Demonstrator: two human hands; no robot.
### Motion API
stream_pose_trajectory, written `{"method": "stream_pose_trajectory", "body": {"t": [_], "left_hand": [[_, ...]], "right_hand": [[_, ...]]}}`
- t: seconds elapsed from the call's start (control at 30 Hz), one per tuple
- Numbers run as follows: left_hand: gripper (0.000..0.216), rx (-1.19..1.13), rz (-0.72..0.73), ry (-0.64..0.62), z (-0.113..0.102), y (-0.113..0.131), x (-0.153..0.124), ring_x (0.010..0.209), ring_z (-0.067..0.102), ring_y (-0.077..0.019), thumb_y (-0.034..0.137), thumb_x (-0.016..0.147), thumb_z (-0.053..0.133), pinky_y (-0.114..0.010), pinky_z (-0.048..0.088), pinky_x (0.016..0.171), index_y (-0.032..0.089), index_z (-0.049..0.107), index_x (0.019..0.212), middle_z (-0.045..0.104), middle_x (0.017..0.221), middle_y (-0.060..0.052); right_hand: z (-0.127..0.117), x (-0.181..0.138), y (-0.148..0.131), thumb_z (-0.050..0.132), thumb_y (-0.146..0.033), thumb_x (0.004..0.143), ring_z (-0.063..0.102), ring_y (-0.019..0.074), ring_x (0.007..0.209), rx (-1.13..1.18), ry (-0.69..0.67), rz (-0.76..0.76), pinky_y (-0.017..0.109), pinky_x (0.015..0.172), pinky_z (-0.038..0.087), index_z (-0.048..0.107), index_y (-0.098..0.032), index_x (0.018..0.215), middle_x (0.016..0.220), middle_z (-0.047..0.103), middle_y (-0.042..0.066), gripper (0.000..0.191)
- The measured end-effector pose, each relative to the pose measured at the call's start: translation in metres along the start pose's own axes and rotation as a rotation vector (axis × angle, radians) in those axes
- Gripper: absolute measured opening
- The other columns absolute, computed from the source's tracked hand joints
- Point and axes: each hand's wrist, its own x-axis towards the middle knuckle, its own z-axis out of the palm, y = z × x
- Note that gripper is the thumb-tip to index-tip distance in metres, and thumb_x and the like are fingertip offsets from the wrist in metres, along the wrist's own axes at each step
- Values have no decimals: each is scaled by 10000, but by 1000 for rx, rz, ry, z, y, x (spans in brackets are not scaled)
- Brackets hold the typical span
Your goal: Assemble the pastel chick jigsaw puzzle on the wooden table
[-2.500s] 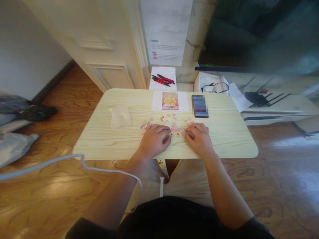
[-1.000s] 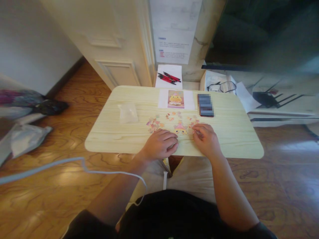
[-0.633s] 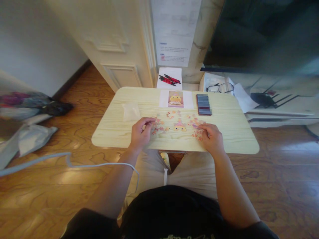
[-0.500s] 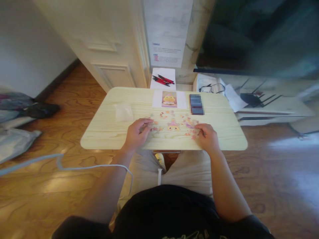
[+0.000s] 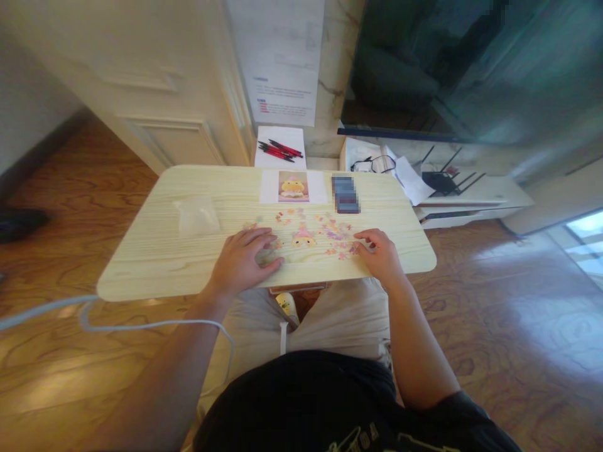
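Spread over the left part of the table (image 5: 155,263), the left hand (image 5: 242,260) has its thumb well apart from its fingers, above loose jigsaw pieces; the right hand (image 5: 379,254) is loosely curled at the right-hand scatter of puzzle pieces (image 5: 336,232) — whether it pinches one, I cannot tell. Nearest of all, the black shirt (image 5: 292,402) carries pale lettering, cut off and too partial to read. Between the hands lies a small joined section (image 5: 304,237), a yellow face with dark eyes under a pink hat. Farther left sits a translucent bag (image 5: 198,216). Beyond the pieces, a printed picture (image 5: 293,186) shows a similar yellow figure, and a phone (image 5: 345,194) lies beside it, its screen pixelated past reading. Past the table edge are red-and-black pens (image 5: 280,151) on white paper. On the wall, a printed sheet (image 5: 282,75) bears blue headings and some red print — all too blurred to read.
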Motion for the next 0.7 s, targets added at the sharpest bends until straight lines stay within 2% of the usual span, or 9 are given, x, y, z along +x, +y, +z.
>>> {"method": "stream_pose_trajectory", "body": {"t": [0.13,0.33,0.5,0.7], "left_hand": [[525,-22,8,-3,1,0,1,1337,601,-354,540,828,746,-559,428,1166,282,697,1283,666,1431,-87],[524,-47,-8,7,2,1,1,1343,593,-357,542,818,755,-553,424,1169,284,701,1271,667,1424,-86],[542,-17,5,-2,1,0,0,1326,599,-350,566,836,734,-545,433,1153,276,683,1291,667,1417,-90],[551,-23,3,17,2,0,-1,1339,590,-361,554,830,747,-554,425,1167,287,672,1307,661,1422,-92]], "right_hand": [[2,-4,-16,696,-264,932,636,266,1064,-61,-77,-66,465,971,555,803,-300,1089,1076,703,68,194],[23,1,-41,685,-311,979,599,274,1089,-107,-210,-172,486,1027,538,800,-291,1115,1107,680,83,180],[25,11,-49,694,-223,949,586,273,1083,-211,-294,-170,485,1042,507,795,-260,998,1109,665,87,118],[21,12,-51,699,-191,940,591,267,1073,-189,-315,-149,466,1012,506,761,-258,951,1077,671,70,92]]}}
